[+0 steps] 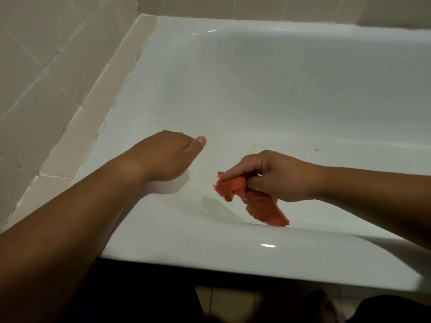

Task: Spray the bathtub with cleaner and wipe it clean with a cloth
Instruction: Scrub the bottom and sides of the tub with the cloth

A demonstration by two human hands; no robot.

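My left forearm fills the near corner. The left hand [168,157] sits low over the inner slope of the bathtub [210,252] with the thumb out straight. Its fingers are behind the back of the hand, so I cannot tell whether they are spread or curled, or whether they touch the enamel.

My right hand [277,176] pinches a red cloth [256,203], bunched between thumb and curled fingers. It is inside the tub by the near wall, and its loose end hangs toward the near rim.

I judge this to be the wiping step. The next move calls for pressing the cloth flat to the surface and sweeping toward the yellow specks [316,149] farther along.

No spray bottle is in view. I cannot make out whether the enamel is wet with cleaner, and the tub's right end is cut off.
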